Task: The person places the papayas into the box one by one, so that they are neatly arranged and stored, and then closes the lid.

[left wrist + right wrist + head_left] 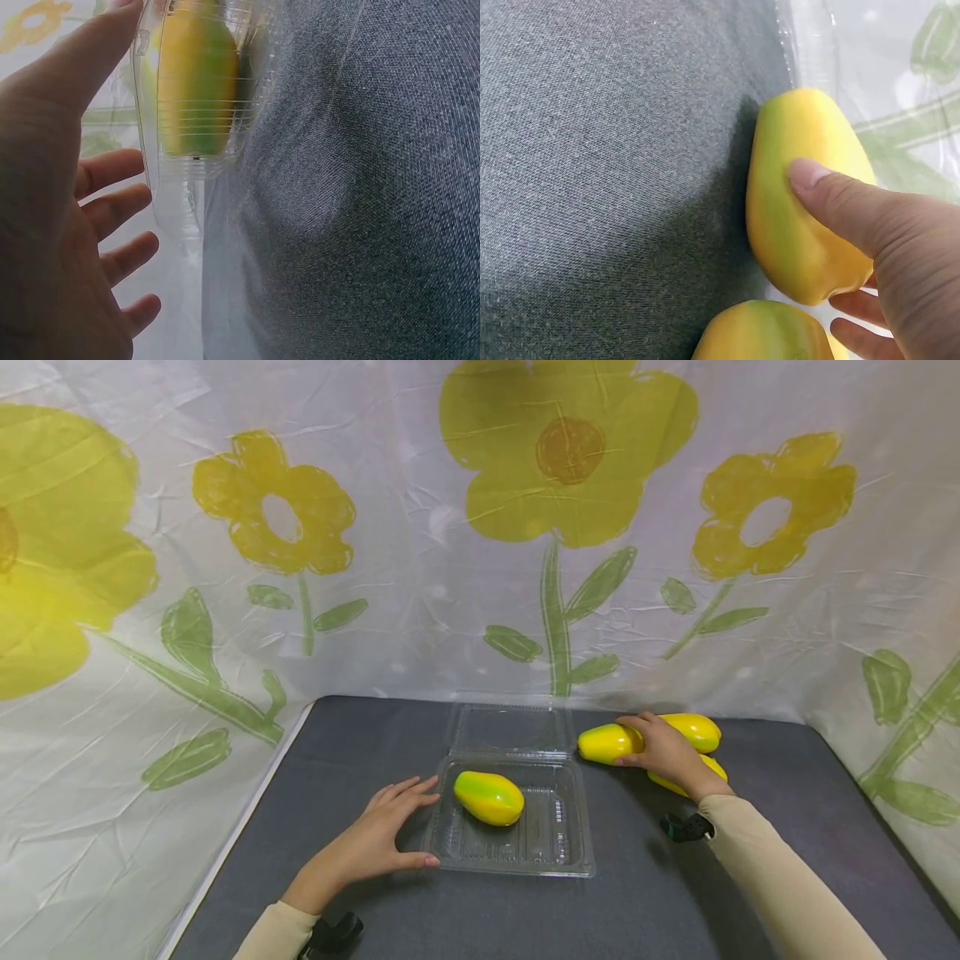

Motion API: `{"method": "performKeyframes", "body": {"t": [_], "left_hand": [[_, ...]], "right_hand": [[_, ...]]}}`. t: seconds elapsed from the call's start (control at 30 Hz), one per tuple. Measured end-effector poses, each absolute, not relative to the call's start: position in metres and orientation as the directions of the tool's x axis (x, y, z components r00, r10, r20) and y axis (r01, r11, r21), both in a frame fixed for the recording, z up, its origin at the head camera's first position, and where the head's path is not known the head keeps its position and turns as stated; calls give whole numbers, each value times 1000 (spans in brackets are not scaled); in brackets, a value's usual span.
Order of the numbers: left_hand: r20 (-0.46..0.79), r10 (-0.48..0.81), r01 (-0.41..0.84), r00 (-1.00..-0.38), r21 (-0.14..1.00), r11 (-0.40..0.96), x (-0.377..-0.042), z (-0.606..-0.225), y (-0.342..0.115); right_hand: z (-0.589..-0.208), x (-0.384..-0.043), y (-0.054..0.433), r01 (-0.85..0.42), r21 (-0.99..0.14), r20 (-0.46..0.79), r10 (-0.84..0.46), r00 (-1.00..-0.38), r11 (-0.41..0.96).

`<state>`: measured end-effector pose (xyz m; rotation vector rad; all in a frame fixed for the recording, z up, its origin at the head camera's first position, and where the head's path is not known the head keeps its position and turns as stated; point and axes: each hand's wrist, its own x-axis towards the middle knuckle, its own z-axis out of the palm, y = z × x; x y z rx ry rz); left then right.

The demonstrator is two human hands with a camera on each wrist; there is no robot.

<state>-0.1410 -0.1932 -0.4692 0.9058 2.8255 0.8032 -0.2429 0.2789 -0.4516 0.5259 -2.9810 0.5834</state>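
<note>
A clear plastic clamshell box (570, 852) lies with its lid folded back on the dark table. One yellow-green papaya (489, 798) rests inside, toward the box's left side; the left wrist view shows this papaya (196, 82) through the ridged wall. My left hand (382, 835) is at the box's left edge, fingers spread and fairly straight, thumb by the near left corner. On the right, my right hand (663, 752) grips another papaya (606, 743), with the thumb pressed on its side in the right wrist view (810, 195). Its other fingers are partly hidden.
Two more papayas, one behind (693, 732) and one below (712, 768) the right hand, lie on the table. The transparent lid (513, 729) extends toward the back edge. A white flower-printed cloth (405, 568) hangs behind the grey tabletop (645, 902).
</note>
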Motion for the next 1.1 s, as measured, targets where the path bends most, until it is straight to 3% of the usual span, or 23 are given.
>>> {"method": "performKeyframes", "body": {"t": [1.1], "left_hand": [[91, 556, 522, -826, 495, 695, -140, -471, -193]], "right_hand": [[-429, -214, 285, -377, -269, 155, -347, -925, 886]]}}
